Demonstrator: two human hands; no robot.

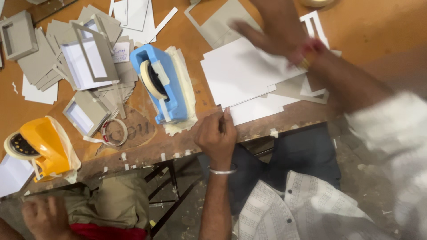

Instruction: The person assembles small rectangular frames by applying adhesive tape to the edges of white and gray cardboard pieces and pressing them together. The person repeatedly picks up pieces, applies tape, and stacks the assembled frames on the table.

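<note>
My left hand [216, 134], with a silver bangle on the wrist, reaches up from below to the table's front edge. Its thumb and fingers are pinched together at the near left corner of a white card sheet [242, 73]. My right hand [272, 32] is blurred, with a red thread at the wrist. It lies flat with fingers spread over the sheet's far side. Under the sheet are grey card offcuts [293, 89] and another white piece [258, 109].
A blue tape dispenser [165, 86] stands left of the sheet, and a yellow tape dispenser [43, 147] sits at the near left edge. A small tape roll [114, 132], grey card frames [91, 55] and a grey box [18, 35] crowd the left. Another person's hand [44, 218] shows at bottom left.
</note>
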